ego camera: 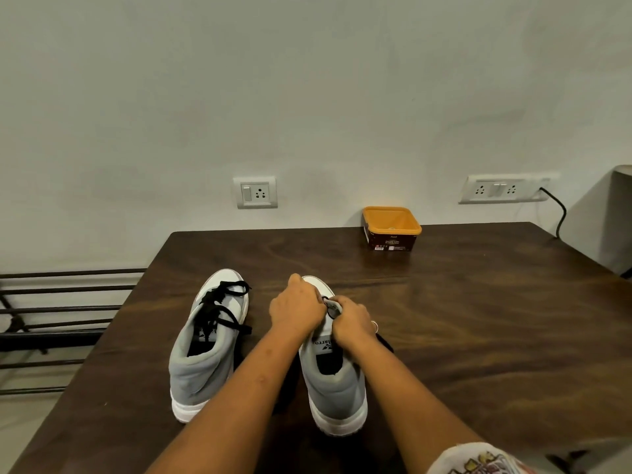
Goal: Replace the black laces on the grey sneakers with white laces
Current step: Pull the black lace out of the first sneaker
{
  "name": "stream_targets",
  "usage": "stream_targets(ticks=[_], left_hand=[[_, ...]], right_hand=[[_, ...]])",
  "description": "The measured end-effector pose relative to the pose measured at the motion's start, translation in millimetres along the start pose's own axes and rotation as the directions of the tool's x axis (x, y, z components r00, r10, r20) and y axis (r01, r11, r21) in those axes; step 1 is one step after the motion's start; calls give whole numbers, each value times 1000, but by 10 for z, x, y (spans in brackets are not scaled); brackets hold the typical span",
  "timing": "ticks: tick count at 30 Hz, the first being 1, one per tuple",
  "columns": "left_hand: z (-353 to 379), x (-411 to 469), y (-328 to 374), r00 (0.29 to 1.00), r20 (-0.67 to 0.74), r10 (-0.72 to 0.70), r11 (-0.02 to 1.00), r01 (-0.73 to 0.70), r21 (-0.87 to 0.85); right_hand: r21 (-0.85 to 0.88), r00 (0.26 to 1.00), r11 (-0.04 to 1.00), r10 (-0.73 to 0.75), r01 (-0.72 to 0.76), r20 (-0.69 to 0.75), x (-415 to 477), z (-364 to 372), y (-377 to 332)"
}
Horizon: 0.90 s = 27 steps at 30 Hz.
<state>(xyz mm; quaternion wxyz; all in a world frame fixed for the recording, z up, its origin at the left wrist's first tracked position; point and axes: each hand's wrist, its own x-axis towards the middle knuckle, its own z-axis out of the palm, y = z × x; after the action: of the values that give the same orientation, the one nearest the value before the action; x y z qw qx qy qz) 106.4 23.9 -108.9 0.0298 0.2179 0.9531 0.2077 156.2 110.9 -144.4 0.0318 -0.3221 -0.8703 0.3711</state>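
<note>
While left hand (297, 304) grips sneaker (337, 388), right hand (352, 321) pinches black lace (331, 315)

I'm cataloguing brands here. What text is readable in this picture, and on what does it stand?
"arro", earlier letters not visible: label inside the right sneaker.
Left sneaker label: covered by black laces, unreadable.
Orange tub label: too small to read.
Sleeve print: blurred, unreadable.

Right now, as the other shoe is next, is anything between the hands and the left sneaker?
Nothing visible does. The left hand and right hand grip the right sneaker; only bare table separates them from the left sneaker.
</note>
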Motion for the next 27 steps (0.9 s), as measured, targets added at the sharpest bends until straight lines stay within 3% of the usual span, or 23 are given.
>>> stream_targets(ticks=[3, 6, 8, 10, 12, 14, 16, 17, 19, 20, 21, 23, 24, 25, 27], left_hand=[[87, 6, 43, 997, -62, 45, 999, -44, 21], [95, 61, -40, 992, -106, -62, 960, 31, -277], [58, 96, -102, 988, -79, -130, 860, 73, -505], [-50, 100, -90, 977, -13, -211, 593, 118, -797], [-221, 88, -25, 964, 66, -256, 170, 112, -979], [-374, 80, -2, 953, 98, -288, -184, 45, -982], [-453, 90, -55, 930, 105, -351, -345, -24, -938], [-468, 97, -103, 920, 96, -380, -343, -44, -938], [-461, 118, -201, 916, 57, -398, -206, -29, -978], [-441, 130, -245, 928, 14, -371, -59, -8, -998], [-421, 131, -279, 950, -54, -308, 165, -3, -986], [-330, 123, -323, 985, -168, -46, 698, -89, -711], [-252, 107, -317, 985, -142, 100, 852, -159, -499], [-175, 82, -286, 977, -68, 200, 926, -211, -313], [-35, 43, -189, 957, 68, 282, 959, -279, -51]], right_hand=[[37, 1000, 999, 1, -1, -7, 5, 7, 12], [52, 1000, 999, 10, -9, -10, 13, 14, 5], [38, 1000, 999, 11, -11, -16, 20, 10, -4], [44, 999, 999, 26, -24, -30, 22, -6, -8], [61, 998, 997, 54, -52, -37, 37, -12, 13], [65, 997, 996, 66, -64, -33, 57, -3, 30], [68, 997, 995, 73, -71, -32, 61, 11, 32], [69, 997, 995, 72, -69, -33, 67, 16, 34], [64, 997, 996, 69, -67, -34, 70, 22, 32], [63, 997, 996, 73, -70, -37, 69, 24, 31], [67, 996, 995, 78, -75, -38, 70, 26, 31], [80, 995, 994, 85, -81, -44, 71, 32, 29], [77, 995, 994, 85, -81, -46, 68, 33, 26], [73, 996, 994, 82, -79, -46, 65, 34, 26], [70, 997, 996, 67, -63, -48, 67, 33, 36]])
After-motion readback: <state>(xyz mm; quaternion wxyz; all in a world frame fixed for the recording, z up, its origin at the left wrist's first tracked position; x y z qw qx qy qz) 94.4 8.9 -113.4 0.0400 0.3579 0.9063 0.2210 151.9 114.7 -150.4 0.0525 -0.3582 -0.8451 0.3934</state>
